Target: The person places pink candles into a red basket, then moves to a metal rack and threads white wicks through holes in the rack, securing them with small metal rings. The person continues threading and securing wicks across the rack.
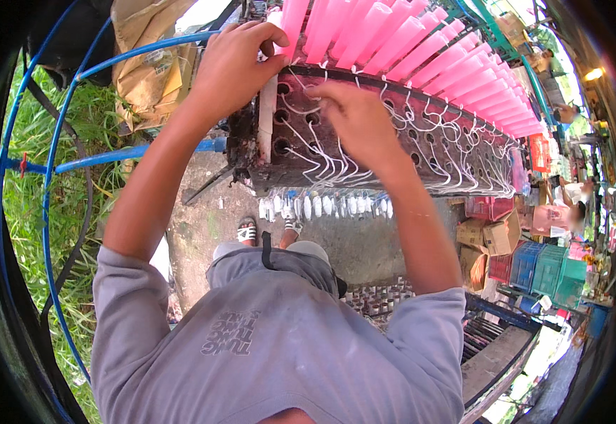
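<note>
A long row of pink candles (400, 35) stands along the top of a dark metal candle-moulding rack (435, 120). White wicks (329, 159) hang in loops across its holed front. My left hand (244, 60) is curled at the foot of the leftmost candle (294, 27), thumb and finger close to its base; what they grip is hidden. Just right of it, my right hand (361, 120) has its fingers closed, with the index tip on a white cord running up toward that candle's base. The tips of the other right fingers are hidden.
Small white pieces (329, 206) hang in a row below the rack. Blue pipes (74, 164) curve at the left beside grass and cardboard (145, 63). Plastic crates (527, 267), boxes (492, 237) and a person (559, 215) are at the right.
</note>
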{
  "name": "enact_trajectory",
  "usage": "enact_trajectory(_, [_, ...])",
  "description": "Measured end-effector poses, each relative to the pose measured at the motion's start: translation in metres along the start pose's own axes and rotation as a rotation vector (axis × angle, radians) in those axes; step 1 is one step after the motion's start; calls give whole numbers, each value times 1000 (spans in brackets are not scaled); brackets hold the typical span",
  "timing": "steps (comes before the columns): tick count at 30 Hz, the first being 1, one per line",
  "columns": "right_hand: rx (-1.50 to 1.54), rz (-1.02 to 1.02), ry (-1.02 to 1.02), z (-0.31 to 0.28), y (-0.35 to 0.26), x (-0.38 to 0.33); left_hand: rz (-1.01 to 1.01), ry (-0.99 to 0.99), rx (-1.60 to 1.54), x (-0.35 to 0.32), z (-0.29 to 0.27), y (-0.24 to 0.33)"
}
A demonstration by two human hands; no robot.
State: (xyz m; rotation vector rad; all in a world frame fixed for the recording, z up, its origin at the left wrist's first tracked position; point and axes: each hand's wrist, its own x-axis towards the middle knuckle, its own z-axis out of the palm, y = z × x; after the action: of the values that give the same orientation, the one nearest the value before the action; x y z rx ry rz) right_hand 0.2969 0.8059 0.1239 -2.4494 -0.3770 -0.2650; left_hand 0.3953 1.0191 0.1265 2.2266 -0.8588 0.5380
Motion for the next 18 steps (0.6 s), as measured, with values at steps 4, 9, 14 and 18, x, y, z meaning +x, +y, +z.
enact_trajectory(4, [-80, -76, -23, -21, 24, -12, 67, -252, -254, -20, -3, 43])
enact_trajectory(9, [269, 315, -108, -55, 1, -54, 3, -382, -347, -39, -1, 93])
enact_trajectory(14, [-131, -198, 315, -91, 51, -112, -211, -324, -470, -50, 39, 179])
enact_trajectory(18, [211, 61, 249, -142, 89, -176, -28, -165, -409, -48, 71, 213])
